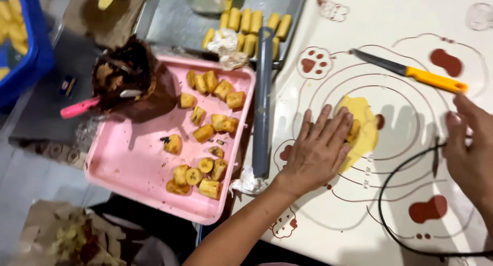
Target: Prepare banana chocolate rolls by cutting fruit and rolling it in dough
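I have the left hand (317, 150) flat, fingers spread and pressing down on the yellow dough sheet (360, 128), which lies on the white baking mat (359, 204) and curls over a filling piece at my fingertips. My right hand (470, 148) hovers at the mat's right edge, fingers loosely curled, holding nothing I can make out. A yellow-handled knife (411, 70) lies beyond the dough. Left of my hand a grey rolling pin (262, 101) rests beside the pink tray (128, 168) of cut banana pieces (205, 137).
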